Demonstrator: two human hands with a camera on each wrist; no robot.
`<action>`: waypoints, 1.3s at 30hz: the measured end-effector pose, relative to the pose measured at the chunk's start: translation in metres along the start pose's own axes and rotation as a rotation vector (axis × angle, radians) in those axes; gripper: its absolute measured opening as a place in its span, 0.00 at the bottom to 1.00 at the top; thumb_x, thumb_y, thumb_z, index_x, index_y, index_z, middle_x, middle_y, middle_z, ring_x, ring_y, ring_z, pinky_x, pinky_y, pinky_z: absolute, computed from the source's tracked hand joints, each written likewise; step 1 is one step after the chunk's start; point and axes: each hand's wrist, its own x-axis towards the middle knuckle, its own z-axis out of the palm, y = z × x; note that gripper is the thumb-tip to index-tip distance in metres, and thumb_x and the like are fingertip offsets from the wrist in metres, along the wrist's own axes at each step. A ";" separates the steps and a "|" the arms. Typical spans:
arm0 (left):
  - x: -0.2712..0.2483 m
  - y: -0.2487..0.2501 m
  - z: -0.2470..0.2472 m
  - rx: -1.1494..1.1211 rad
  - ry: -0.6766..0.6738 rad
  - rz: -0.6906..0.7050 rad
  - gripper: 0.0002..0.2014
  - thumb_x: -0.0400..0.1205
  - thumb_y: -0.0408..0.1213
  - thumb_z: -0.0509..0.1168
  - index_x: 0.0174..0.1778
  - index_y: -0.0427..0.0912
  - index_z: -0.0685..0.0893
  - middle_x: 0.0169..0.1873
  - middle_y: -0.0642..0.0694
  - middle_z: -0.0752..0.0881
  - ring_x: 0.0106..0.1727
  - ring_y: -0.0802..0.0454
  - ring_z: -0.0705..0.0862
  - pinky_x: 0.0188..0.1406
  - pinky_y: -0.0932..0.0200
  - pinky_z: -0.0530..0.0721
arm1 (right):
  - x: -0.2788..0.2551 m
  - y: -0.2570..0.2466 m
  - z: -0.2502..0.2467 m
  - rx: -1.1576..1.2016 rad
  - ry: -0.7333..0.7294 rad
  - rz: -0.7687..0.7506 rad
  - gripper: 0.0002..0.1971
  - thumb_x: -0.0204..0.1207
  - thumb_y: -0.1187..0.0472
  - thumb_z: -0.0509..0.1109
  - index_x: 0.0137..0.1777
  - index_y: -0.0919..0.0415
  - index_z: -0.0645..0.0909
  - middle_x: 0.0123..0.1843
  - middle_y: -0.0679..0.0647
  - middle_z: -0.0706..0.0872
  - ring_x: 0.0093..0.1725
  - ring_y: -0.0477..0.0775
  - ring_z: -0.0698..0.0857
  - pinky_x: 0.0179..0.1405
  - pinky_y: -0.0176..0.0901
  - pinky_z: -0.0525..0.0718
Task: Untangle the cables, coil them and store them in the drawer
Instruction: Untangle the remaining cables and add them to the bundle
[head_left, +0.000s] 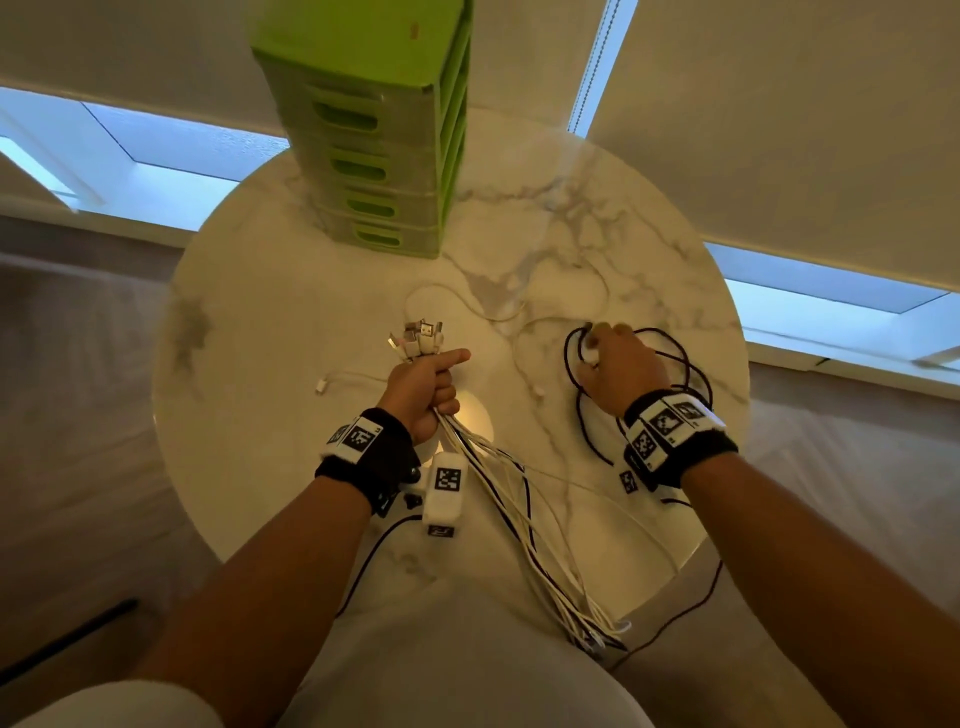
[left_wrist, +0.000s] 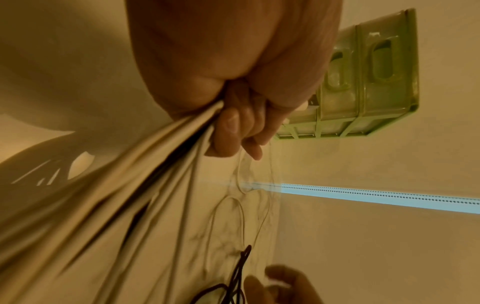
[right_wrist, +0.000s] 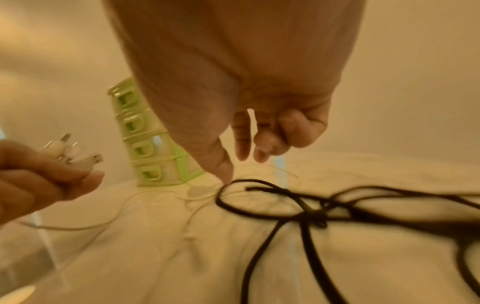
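Two hands: your left hand (head_left: 423, 387) grips a bundle of mostly white cables (head_left: 511, 499); your right hand (head_left: 621, 366), fingers loosely curled, hovers over the tangled black cable (right_wrist: 306, 207) on the round marble desk (head_left: 270, 322).

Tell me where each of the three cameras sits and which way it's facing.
Head: above, looking down at the marble table, both forearms in view.
Left wrist: along the left hand gripping the cable bundle.
Right wrist: along the right hand over the black cable.
All share the green drawer unit.
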 end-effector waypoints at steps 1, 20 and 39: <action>-0.001 0.000 -0.001 -0.010 -0.012 -0.003 0.08 0.87 0.33 0.57 0.49 0.37 0.82 0.15 0.55 0.58 0.14 0.60 0.56 0.13 0.66 0.56 | 0.002 -0.004 0.000 -0.015 0.030 -0.069 0.14 0.79 0.55 0.65 0.62 0.56 0.75 0.59 0.58 0.77 0.50 0.63 0.82 0.42 0.47 0.75; -0.016 0.001 -0.012 -0.089 -0.064 0.046 0.18 0.88 0.44 0.57 0.40 0.34 0.79 0.16 0.52 0.66 0.14 0.61 0.59 0.13 0.66 0.62 | 0.020 -0.041 0.029 -0.079 -0.250 -0.182 0.08 0.79 0.60 0.62 0.56 0.55 0.78 0.48 0.59 0.83 0.49 0.61 0.82 0.44 0.44 0.74; -0.055 0.017 0.025 0.018 -0.428 0.215 0.11 0.86 0.37 0.58 0.59 0.37 0.81 0.21 0.54 0.77 0.17 0.63 0.63 0.20 0.67 0.61 | -0.036 -0.090 -0.039 0.528 -0.312 -0.340 0.17 0.84 0.56 0.63 0.42 0.69 0.85 0.33 0.64 0.80 0.33 0.50 0.76 0.36 0.41 0.74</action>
